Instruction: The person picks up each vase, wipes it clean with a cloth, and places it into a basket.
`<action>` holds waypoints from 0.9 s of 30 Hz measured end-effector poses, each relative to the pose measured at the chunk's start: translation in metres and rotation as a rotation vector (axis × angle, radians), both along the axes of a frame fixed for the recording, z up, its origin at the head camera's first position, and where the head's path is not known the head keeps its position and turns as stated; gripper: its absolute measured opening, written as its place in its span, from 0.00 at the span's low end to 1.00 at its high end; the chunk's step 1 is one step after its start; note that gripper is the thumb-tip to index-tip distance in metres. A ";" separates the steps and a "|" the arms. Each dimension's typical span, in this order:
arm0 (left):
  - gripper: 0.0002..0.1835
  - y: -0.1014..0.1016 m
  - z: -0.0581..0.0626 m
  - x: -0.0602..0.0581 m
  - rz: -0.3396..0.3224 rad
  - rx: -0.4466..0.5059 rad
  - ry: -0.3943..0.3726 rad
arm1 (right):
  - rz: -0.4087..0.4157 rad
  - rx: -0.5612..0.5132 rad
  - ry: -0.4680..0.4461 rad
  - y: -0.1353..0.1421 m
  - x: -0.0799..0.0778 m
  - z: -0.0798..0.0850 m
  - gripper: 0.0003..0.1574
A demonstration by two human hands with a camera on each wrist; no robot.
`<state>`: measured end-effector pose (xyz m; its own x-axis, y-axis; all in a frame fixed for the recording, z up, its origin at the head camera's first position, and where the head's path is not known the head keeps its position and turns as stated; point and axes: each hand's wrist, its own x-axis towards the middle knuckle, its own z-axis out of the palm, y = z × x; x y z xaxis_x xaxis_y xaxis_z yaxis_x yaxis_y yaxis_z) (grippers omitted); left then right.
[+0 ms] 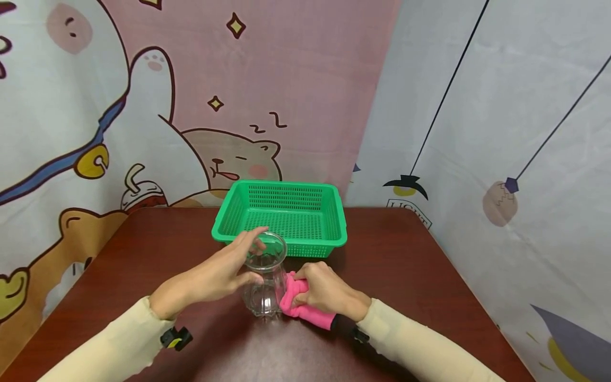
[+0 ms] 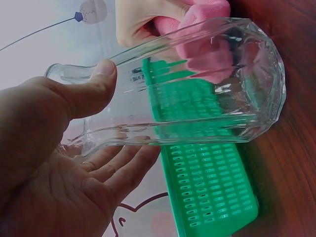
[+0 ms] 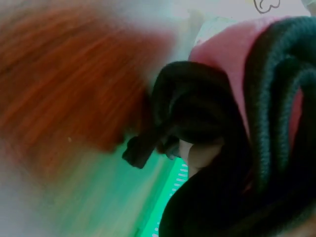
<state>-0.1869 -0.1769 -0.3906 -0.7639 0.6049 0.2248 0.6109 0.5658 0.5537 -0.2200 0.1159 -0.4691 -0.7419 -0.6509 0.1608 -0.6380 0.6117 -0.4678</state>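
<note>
A clear glass vase (image 1: 261, 297) with a flared rim stands upright on the table. My left hand (image 1: 217, 273) holds it near the neck, thumb on the near side and fingers round the far side; the left wrist view shows the thumb (image 2: 101, 84) against the glass. My right hand (image 1: 326, 289) grips a bunched pink cloth (image 1: 317, 317) at the vase's right side. Through the glass, the pink cloth (image 2: 205, 49) shows close against the wall. Dark folds of fabric (image 3: 202, 103) beside pink fill much of the right wrist view and mostly hide the right hand.
Just behind the vase sits a green plastic basket (image 1: 340, 215) with slotted walls. The dark red-brown table (image 1: 406, 265) extends to both sides. A cartoon-printed curtain (image 1: 310, 79) hangs along the back and the right.
</note>
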 end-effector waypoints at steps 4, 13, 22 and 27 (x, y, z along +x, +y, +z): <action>0.54 0.000 0.001 0.001 -0.001 -0.002 -0.004 | -0.012 -0.043 0.032 0.001 0.002 -0.001 0.20; 0.54 -0.001 0.000 0.000 0.007 -0.012 -0.047 | -0.084 -0.196 0.035 -0.001 0.008 0.005 0.22; 0.54 -0.003 0.000 0.000 0.001 -0.016 -0.068 | -0.127 -0.319 0.018 -0.004 0.011 0.015 0.25; 0.54 -0.003 0.001 0.001 0.007 -0.029 -0.052 | -0.144 -0.419 0.008 -0.007 0.011 0.024 0.28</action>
<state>-0.1863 -0.1802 -0.3900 -0.7785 0.6049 0.1675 0.5777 0.5862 0.5680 -0.2086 0.1085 -0.4449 -0.8180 -0.4189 0.3943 -0.5646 0.4532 -0.6898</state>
